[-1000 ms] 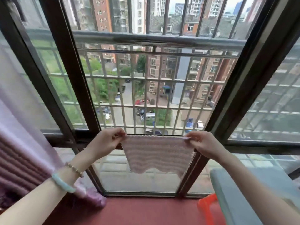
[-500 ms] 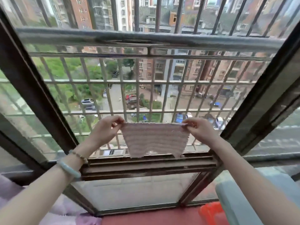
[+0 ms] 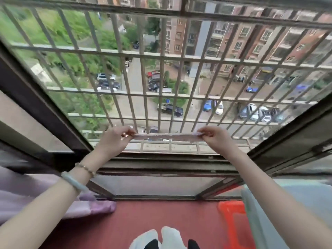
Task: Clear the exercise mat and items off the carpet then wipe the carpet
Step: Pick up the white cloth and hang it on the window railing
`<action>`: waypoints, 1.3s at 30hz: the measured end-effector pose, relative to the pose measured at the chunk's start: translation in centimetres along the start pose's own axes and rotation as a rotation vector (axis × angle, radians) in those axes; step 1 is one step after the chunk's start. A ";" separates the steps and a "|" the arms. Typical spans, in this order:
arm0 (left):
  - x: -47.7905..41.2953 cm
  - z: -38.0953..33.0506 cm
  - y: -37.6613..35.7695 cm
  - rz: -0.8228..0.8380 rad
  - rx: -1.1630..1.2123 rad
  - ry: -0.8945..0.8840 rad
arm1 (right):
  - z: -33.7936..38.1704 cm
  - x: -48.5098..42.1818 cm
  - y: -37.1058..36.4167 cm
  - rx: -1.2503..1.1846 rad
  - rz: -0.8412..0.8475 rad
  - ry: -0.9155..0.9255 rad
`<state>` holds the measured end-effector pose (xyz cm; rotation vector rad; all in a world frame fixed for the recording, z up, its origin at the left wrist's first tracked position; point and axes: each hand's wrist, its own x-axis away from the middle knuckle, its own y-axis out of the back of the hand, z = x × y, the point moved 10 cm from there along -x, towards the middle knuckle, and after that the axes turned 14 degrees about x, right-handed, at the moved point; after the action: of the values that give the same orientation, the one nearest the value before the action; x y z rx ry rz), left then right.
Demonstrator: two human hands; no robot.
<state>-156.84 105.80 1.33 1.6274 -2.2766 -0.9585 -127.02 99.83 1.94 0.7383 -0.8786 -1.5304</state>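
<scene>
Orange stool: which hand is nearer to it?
Right. The right hand pinches one end of the cloth up beyond the stool; the left hand pinches the other end, farther left.

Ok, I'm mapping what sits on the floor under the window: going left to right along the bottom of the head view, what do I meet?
purple curtain → white slippers → orange stool → blue-grey cushion

Pale-green bangle (image 3: 72, 182), beaded bracelet (image 3: 85, 168)
</scene>
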 end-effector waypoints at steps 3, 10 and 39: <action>2.1 2.4 -1.9 0.061 0.012 0.071 | -1.5 0.6 -3.4 -0.005 0.096 0.000; 7.5 5.4 -5.6 0.218 0.023 0.076 | -3.9 3.7 -9.1 0.063 0.274 0.012; 9.0 3.7 -9.9 0.056 -0.200 0.016 | -1.4 5.7 -11.0 0.304 -0.130 0.235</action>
<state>-154.42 97.29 -9.34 1.4756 -2.1258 -1.1152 -132.28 94.59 -8.11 1.1914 -0.9082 -1.4015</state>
